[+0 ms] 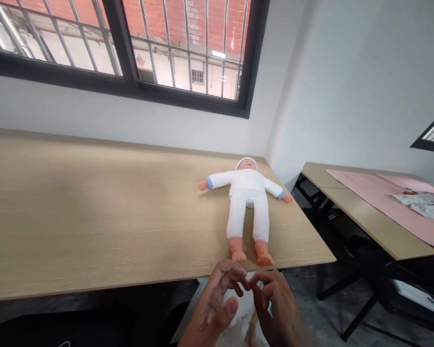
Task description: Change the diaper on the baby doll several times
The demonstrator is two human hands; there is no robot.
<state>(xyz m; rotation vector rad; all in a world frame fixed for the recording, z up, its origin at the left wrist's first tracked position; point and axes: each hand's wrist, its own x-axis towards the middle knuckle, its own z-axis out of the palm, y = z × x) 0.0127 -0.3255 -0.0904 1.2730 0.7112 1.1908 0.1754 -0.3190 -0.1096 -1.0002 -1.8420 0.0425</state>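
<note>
A baby doll (pixel 249 180) in a white suit with blue cuffs and a white cap lies face up on the table. Its arms are spread and its bare feet point toward me. Just off the table's front edge, my left hand (pixel 220 299) is raised with fingers loosely bent and apart, the thumb free. My right hand (pixel 275 303) meets it, thumb and index tips pinched together against the left fingertips. Anything between those tips is too small to make out. Below both hands is a whitish, crumpled, bag-like thing (pixel 235 330), partly hidden.
The wooden table (pixel 94 207) stretches left along the wall under a barred window (pixel 188 48). Across a gap at right, a second table (pixel 361 212) bears a pink cloth (pixel 376 197), white printed clothing (pixel 427 205) and part of another person's hand. Dark table legs (pixel 358 303) stand below.
</note>
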